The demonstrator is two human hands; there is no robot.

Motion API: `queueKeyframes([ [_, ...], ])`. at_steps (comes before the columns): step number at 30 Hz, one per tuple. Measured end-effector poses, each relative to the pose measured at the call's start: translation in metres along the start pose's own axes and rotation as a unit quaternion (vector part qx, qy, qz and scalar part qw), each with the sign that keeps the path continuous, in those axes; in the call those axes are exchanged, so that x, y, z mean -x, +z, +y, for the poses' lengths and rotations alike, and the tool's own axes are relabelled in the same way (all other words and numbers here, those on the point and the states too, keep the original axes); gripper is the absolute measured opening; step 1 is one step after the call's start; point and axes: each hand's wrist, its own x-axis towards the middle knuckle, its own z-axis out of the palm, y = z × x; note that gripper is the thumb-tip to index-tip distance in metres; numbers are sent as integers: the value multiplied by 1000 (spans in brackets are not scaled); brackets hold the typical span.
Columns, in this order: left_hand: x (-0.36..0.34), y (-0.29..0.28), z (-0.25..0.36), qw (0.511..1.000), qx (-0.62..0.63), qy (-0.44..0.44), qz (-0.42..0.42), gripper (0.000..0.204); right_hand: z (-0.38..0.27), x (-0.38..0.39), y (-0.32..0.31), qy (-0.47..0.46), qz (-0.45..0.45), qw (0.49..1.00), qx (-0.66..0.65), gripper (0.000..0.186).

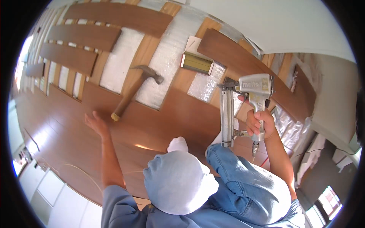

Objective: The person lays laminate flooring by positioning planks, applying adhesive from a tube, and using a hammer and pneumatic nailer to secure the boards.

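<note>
My right hand (262, 123) is wrapped round the grip of a silver pneumatic nail gun (255, 86), with its long magazine hanging on the left side. An air fitting hangs below its handle. My left hand (97, 123) is low over the laid brown floorboards (64, 114), fingers apart and holding nothing; contact with the boards is unclear. Just right of it lies a claw hammer (129, 93), its wooden handle on the boards and its head over the open battens. An open box of fasteners (197, 63) sits beyond, between the hammer and nail gun.
Wooden battens (131, 78) with silvery foil sheet (159, 72) between them run away from me. Loose brown planks (118, 15) lie across them at the far left, another plank (235, 55) at right. A white wall (289, 26) stands far right; white cabinets (64, 201) are near left.
</note>
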Motion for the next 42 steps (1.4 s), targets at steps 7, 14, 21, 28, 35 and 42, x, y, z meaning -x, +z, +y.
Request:
queueKeyframes([
  [7, 79, 17, 279, 783, 255, 527, -210, 38, 44, -10, -55, -6, 75, 992, -103, 57],
  [14, 114, 61, 385, 710, 155, 651, -217, 24, 49, 16, -67, -49, 140, 984, -96, 58],
  [21, 124, 106, 363, 720, 127, 625, -273, 16, 71, 42, -88, -65, 180, 978, -87, 61],
  [28, 141, 105, 371, 710, 32, 682, -175, 17, 92, 40, -116, -73, 236, 965, -93, 52],
  [35, 135, 97, 369, 687, 16, 714, -133, 15, 83, 31, -133, 41, 220, 972, -78, 33],
  [42, 132, 97, 379, 670, 6, 713, -209, 16, 85, 30, -116, 16, 209, 978, -4, 36],
])
